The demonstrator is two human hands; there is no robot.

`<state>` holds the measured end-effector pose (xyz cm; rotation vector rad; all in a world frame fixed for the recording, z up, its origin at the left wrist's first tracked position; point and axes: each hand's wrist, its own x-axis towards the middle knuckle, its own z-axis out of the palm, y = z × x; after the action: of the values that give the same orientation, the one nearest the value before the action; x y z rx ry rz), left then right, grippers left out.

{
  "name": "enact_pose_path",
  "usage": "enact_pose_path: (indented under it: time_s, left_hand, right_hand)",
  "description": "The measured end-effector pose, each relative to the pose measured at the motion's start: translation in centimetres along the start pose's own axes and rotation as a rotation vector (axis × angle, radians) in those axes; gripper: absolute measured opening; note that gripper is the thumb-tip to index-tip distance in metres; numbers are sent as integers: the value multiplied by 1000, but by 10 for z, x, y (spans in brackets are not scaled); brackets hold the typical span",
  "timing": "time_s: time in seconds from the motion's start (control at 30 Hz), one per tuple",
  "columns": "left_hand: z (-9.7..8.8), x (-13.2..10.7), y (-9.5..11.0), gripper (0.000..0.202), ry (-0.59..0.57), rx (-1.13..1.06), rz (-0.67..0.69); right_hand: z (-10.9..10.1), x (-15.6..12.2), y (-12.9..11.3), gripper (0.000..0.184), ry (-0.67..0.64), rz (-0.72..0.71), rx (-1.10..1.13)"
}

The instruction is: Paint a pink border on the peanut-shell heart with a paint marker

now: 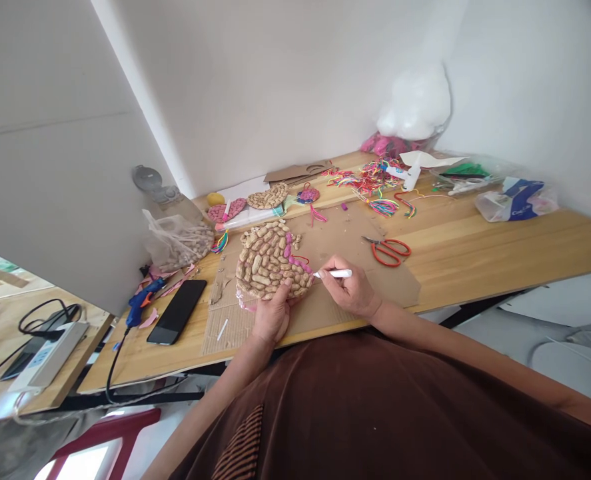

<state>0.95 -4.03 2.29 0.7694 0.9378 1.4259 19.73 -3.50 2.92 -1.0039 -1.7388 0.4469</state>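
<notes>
A heart-shaped board covered in peanut shells, partly edged in pink, lies on a sheet of cardboard on the wooden table. My left hand grips the board's near edge, thumb on top of the shells. My right hand is closed round a white pen-like marker, whose tip touches the board's right edge by the pink shells.
Red-handled scissors lie just beyond my right hand. A black phone and a blue glue gun sit to the left, near a bag of peanuts. Coloured threads, smaller shell hearts and packets crowd the far edge.
</notes>
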Motion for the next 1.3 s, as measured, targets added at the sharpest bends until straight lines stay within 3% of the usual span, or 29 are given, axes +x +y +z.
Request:
enact_pose_path:
  time_s: [1.3]
  left_hand:
    - [1,0,1,79,-4,-25,-11]
  right_hand:
    - [1,0,-3,15,1,26,-22]
